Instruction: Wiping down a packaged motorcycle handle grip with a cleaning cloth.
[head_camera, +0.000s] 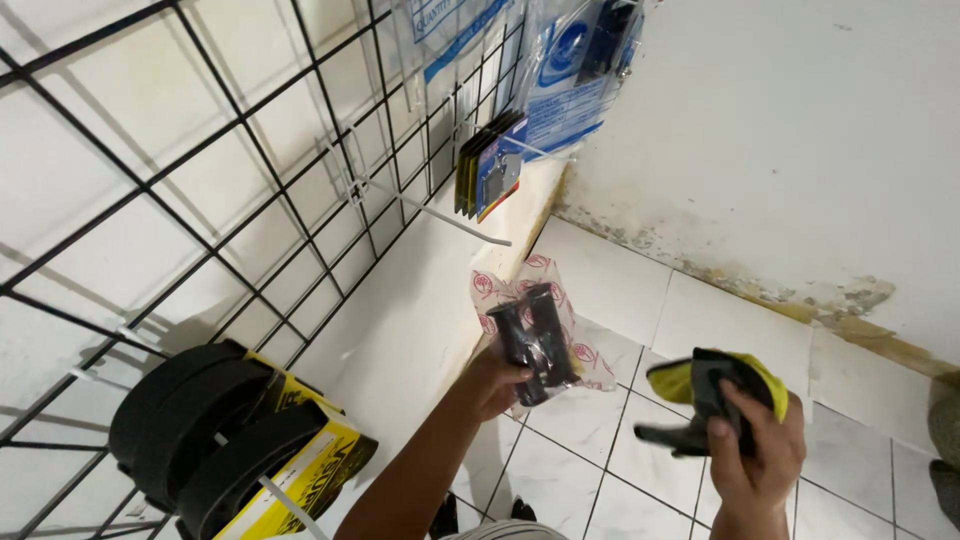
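**Fingers closed on a packet in one hand, a cloth-wrapped part in the other**

Fingers (505, 375) of your left hand (490, 385) are clenched around the lower end of a clear packet (535, 330) printed with red marks, two black grips showing through the plastic. You hold it up in front of the white wall, just below the bare wire hook (440, 215) that juts from the black grid rack (200, 180). Your right hand (755, 445) grasps a black part (700, 410) together with a yellow cloth (680, 380), out over the tiled floor (600, 480).

Watch the packet first. You pinch it only at the bottom, so the top flops free; judged from that grip, it could tip or slide out and drop to the floor. If you bring it to the hook, the thin plastic may snag or tear on the wire tip. The cloth hangs loose around the black part, so that hold may slip as well. Black belts in yellow sleeves (230, 440) hang at the lower left, near your left forearm, and a careless swing could knock them
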